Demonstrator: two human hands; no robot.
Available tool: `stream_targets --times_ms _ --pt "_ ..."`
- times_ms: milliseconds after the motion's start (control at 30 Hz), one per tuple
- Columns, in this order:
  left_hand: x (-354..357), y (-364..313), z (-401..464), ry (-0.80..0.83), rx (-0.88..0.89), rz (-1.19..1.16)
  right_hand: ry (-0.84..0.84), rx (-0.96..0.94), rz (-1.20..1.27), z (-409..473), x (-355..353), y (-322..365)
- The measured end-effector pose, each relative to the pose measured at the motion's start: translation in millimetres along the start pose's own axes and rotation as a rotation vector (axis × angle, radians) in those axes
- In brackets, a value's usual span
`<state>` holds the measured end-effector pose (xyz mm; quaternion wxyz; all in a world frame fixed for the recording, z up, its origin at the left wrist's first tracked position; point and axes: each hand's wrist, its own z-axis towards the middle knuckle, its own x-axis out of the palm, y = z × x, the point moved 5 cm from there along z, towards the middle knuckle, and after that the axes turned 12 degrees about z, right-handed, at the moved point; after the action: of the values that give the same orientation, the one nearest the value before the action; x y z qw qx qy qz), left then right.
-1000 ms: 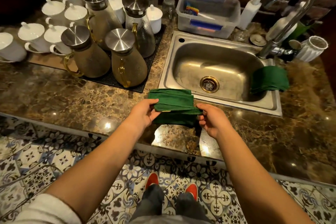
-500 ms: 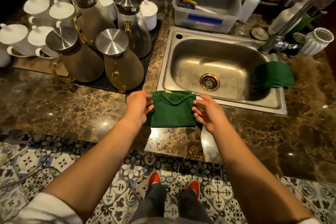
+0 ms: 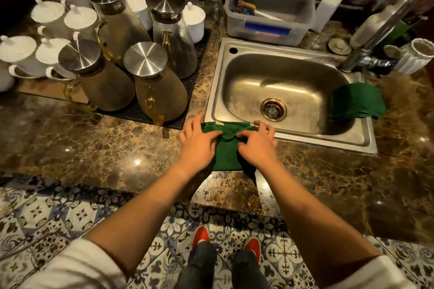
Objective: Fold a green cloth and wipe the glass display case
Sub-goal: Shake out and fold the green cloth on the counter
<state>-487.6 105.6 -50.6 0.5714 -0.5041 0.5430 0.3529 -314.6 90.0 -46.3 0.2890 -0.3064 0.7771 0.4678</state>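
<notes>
— Green cloth lies folded on the marble counter, its far edge lapping the near rim of the sink. Where are the hands?

— Both on top of it. The left hand covers its left side and the right hand its right, fingers spread fairly wide and bent down onto the fabric, pressing rather than gripping.

— Which way does the cloth run?

— As far as the bare strip between the hands shows, its longer side runs away from the person, toward the sink. Neither hand is nearer; it sits directly under both, so I'd judge a further fold or a lift could start from either side.

— And against half a second ago?

— Then the hands flanked the cloth at its side edges. Now they have come inward over the top and hide most of it. A second green cloth stays draped on the sink's right rim.
</notes>
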Motion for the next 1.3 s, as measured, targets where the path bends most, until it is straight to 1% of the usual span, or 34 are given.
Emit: stream_targets --times_ms 67,100,267,333,400,500,567,633,667,733,800,867,933,1033,1133,1167,1233,1300 --pt "1.9 -2.5 14.8 0.010 0.098 0.049 0.031 -0.011 0.012 5.3 -0.2 0.6" --pt "2.3 -1.0 21.7 0.013 0.116 0.062 0.033 -0.015 0.020 7.5 -0.9 -0.4" --pt "-2.4 12.4 40.2 -0.019 0.116 0.046 0.032 -0.071 0.052 20.1 -0.9 -9.9" --pt "-5.8 18.8 45.1 -0.016 0.060 0.067 -0.019 -0.080 0.071 25.8 -3.8 -12.4" --pt "-9.2 23.2 45.5 -0.003 -0.036 0.102 -0.067 -0.054 0.046 29.9 -5.7 -13.1" --pt "-7.0 20.5 39.1 0.031 -0.125 0.123 -0.070 0.030 -0.018 30.9 -3.1 -11.4" --pt "-8.6 18.4 29.8 -0.027 -0.194 0.005 -0.111 0.085 0.039 26.7 -3.7 -13.1" --pt "-11.6 20.5 16.0 -0.093 -0.295 -0.176 -0.155 0.150 0.110 18.5 -5.4 -21.1" --pt "-10.8 22.8 6.4 -0.100 -0.359 -0.273 -0.156 0.193 0.143 13.6 -4.1 -28.4" --pt "-3.5 28.2 -15.9 -0.068 -0.487 -0.451 -0.133 0.289 0.217 2.6 1.7 -44.3" --pt "7.0 31.1 -35.2 0.010 -0.596 -0.583 -0.111 0.374 0.286 -8.1 10.1 -55.6" --pt "16.5 32.2 -46.0 0.091 -0.688 -0.634 -0.094 0.405 0.362 -14.5 19.1 -59.4" --pt "20.3 31.7 -47.8 0.134 -0.739 -0.632 -0.074 0.405 0.416 -17.2 25.5 -56.3" --pt "22.8 31.3 -45.5 0.183 -0.766 -0.545 -0.052 0.422 0.467 -20.8 27.0 -52.5" --pt "26.4 32.5 -45.3 0.242 -0.718 -0.374 -0.014 0.415 0.555 -23.8 28.1 -52.8" --pt "26.7 32.5 -46.2 0.245 -0.691 -0.348 -0.003 0.400 0.569 -25.4 28.1 -52.8" --pt "26.3 31.1 -47.8 0.213 -0.653 -0.386 0.016 0.380 0.605 -29.8 27.4 -51.5" --pt "23.4 29.8 -50.1 0.182 -0.643 -0.481 0.039 0.400 0.703 -35.0 28.5 -51.2"
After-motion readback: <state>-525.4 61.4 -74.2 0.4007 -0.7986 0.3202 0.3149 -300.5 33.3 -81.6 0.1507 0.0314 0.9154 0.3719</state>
